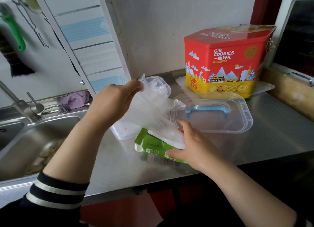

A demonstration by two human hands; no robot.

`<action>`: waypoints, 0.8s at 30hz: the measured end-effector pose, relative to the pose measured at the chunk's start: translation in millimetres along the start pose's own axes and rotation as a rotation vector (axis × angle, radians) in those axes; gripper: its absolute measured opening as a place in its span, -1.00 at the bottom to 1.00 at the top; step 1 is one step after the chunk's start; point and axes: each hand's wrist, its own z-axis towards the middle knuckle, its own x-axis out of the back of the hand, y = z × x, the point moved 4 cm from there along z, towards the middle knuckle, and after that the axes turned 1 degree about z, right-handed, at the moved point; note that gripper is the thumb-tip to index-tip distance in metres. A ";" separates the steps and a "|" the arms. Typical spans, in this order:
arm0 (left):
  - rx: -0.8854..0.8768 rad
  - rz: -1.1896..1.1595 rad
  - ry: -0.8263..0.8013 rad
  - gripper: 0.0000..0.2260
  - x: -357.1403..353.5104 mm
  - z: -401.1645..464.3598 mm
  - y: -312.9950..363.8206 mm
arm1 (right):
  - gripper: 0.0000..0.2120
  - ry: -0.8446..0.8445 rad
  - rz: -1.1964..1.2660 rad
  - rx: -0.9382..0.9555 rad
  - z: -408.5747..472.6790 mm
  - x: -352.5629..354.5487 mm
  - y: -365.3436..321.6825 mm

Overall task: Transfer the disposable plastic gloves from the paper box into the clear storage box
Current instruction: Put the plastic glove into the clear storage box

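Pinching a wad of clear disposable gloves [153,111] at its top end, the left hand [115,101] had thumb and fingers closed together on the plastic; the fingertips themselves were hidden behind the film. The wad stretched down and right to the mouth of the green paper box [153,147], so its lower end was inside or at the opening; exactly where it ended could not be made out through the translucent layers.

The right hand [192,145] held the green box down on the steel counter [271,133], thumb along the near face, fingers curled over the top edge onto the glove plastic. How far the fingers reached into the opening: cannot tell. The box's right end was covered by that hand; its print was blurred.

The clear storage box [159,84] stood behind the gloves, mostly blocked by them and the left hand; only its far rim and a near corner with a red dot showed. Some crumpled film seemed to sit at its top, hard to separate from the held wad.

1 clear lid with a blue handle [212,111] lay upside down just right of the gloves. A red and yellow cookie tin [226,60] stood behind it. The sink [34,138] at left was cut off by the frame; a purple cloth [74,99] lay at its back edge.
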 end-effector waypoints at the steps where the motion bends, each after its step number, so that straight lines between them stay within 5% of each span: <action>1: 0.008 0.017 0.015 -0.87 6.3 2.1 -4.0 | -0.05 0.003 -0.023 -0.004 -0.1 1.2 1.8; 9: 0.281 -0.168 0.047 -0.80 59.7 47.7 -34.2 | -0.02 -0.020 -0.043 0.008 3.2 2.7 4.1; 16: 0.641 -0.302 -0.028 -0.77 13.8 80.8 -82.8 | -0.03 -0.024 -0.029 0.012 2.2 2.3 5.7; 24: 0.854 0.186 -0.444 -0.78 -30.0 42.7 -113.8 | -0.05 0.008 -0.050 0.036 0.1 2.5 5.4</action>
